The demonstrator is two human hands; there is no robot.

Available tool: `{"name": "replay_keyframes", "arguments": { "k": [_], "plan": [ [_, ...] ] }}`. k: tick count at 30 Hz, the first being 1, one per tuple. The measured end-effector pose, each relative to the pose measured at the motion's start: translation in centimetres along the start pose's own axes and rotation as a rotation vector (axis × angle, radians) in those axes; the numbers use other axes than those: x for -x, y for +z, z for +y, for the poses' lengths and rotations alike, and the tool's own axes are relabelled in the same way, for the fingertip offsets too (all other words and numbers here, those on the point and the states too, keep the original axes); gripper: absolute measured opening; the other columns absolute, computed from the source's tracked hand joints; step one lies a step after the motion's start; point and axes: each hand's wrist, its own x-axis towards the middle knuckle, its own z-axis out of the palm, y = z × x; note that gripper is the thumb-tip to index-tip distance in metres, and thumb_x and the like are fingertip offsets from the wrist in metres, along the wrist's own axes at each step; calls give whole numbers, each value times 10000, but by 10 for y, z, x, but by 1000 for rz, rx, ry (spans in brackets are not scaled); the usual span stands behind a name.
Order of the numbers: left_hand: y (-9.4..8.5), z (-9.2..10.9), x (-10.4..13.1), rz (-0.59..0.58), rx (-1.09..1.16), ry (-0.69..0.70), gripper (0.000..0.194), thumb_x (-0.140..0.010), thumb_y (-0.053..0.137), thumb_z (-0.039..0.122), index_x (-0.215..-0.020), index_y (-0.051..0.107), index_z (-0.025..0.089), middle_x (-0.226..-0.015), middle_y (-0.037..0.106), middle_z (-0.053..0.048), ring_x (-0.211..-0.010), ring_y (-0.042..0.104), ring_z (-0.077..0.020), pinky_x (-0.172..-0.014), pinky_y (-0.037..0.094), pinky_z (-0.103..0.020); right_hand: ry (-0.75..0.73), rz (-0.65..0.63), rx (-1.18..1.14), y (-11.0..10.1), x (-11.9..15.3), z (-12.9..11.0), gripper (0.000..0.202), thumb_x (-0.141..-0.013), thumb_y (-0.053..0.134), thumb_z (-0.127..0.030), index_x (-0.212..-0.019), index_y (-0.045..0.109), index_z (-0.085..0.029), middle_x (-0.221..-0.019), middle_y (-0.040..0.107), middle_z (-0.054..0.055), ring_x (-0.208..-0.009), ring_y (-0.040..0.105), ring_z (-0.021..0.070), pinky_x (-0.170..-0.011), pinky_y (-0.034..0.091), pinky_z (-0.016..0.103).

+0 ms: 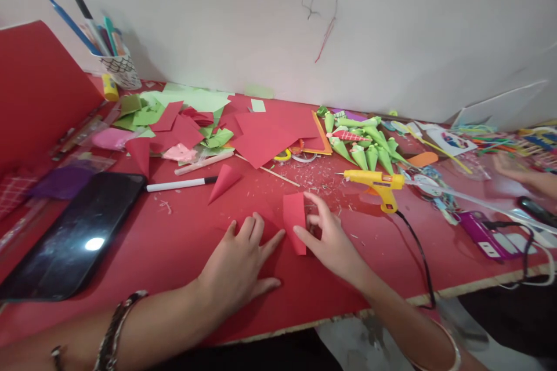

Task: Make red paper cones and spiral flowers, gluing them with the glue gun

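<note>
A small folded piece of red paper (pixel 295 223) stands on the red tabletop in front of me. My right hand (pixel 333 243) is closed on its right edge, thumb on the near side and fingers behind. Just left of it, my left hand (pixel 241 258) lies on the table with fingers apart and holds nothing. Its index fingertip comes close to the folded paper; whether they touch I cannot tell. Beyond the left hand lies a red paper cone (pixel 224 181), beside a white marker with a black cap (pixel 180 184).
A yellow glue gun (pixel 376 182) lies at right, its black cord hanging over the table edge. Green paper cones (pixel 365 142) are heaped behind it. Red sheets (pixel 265 133) lie at the back, a black phone (pixel 73 232) at left. Another person's hand (pixel 517 171) is at far right.
</note>
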Motion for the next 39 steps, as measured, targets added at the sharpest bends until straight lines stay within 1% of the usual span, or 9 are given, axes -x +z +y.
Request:
{"name": "replay_keyframes", "arguments": {
  "k": [4,10,16,20,24,27,32,35,39],
  "plan": [
    [-2,-1,1,-36,35,13,743,-705,430,653,-1329,287,277,-1247,429,-203,-1106,399,-339,-842,366,-489,14,-38,37,0,8,0,502,-800,435,-220,-1266,249,-232,-649,611,-32,-790,557,192,-859,306,425],
    [-3,-2,-1,-69,42,31,750,-705,433,650,-1338,247,294,-1255,417,-210,-1120,386,-346,-842,356,-504,-55,-6,198,1,12,5,501,-819,390,-173,-1287,217,-208,-576,552,-69,-620,540,140,-898,240,436],
    [-6,-2,-2,-70,59,26,759,-698,438,652,-1339,245,295,-1246,423,-220,-1103,405,-351,-835,363,-501,-58,25,298,-5,18,12,466,-819,358,-168,-1271,245,-186,-545,524,-74,-621,555,147,-901,239,465],
    [-5,-1,-1,-60,66,26,747,-699,445,645,-1333,267,292,-1242,431,-222,-1094,416,-355,-834,362,-508,-37,60,263,-12,24,21,471,-817,377,-182,-1273,260,-201,-653,607,-22,-749,600,194,-904,259,502],
    [-9,-5,-3,-37,82,35,747,-692,475,626,-1318,329,245,-1195,471,-225,-1046,451,-367,-780,394,-505,-15,99,-18,-13,26,20,486,-826,414,-237,-1286,255,-236,-958,618,72,-987,560,233,-875,373,456],
    [-20,-16,-10,17,221,11,624,-745,444,578,-1225,464,178,-1072,553,-180,-926,527,-316,-733,427,-441,-41,69,-278,-11,20,9,504,-833,426,-245,-1292,218,-249,-1101,566,88,-1035,540,201,-863,432,384],
    [-35,-34,-23,123,710,14,317,-838,395,425,-924,579,183,-800,610,-23,-699,552,-162,-637,413,-272,-132,41,-356,-9,3,-16,549,-806,499,-230,-1279,221,-220,-972,627,63,-996,558,183,-883,428,363],
    [-38,-40,-24,179,883,5,264,-862,372,314,-721,540,167,-676,560,18,-620,500,-110,-577,369,-214,-203,-22,-349,-8,-6,-26,449,-806,501,-233,-1213,312,-216,-948,626,54,-965,565,179,-861,441,356],
    [-45,-61,-22,269,787,-113,303,-853,362,315,-589,403,171,-562,430,44,-525,397,-92,-497,296,-207,-284,-60,-303,-7,-17,-29,508,-807,484,-202,-1261,255,-224,-814,603,5,-838,572,147,-842,438,346]
  ]
}}
